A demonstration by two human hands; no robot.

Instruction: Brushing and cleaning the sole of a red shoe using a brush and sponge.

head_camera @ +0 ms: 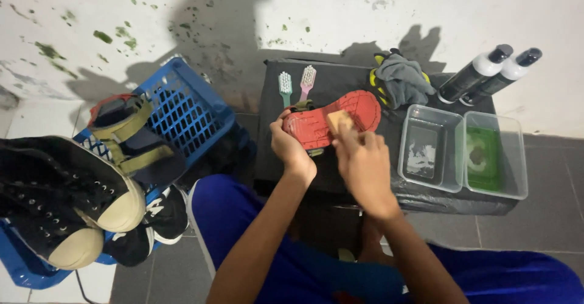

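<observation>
A sandal lies sole up with its red sole [359,108] facing me, over a low black table [331,79]. My left hand [289,146] grips the sandal's heel end from the left. My right hand [364,158] presses a small tan sponge [338,121] against the middle of the red sole. An olive strap of the sandal shows under the left hand.
Two toothbrushes [296,85], one teal and one pink, lie behind the sandal. A grey cloth [401,79], two bottles [486,73] and two clear tubs [462,152] sit at the right. A blue crate [182,109] with sandals and black sneakers [61,200] stands at the left.
</observation>
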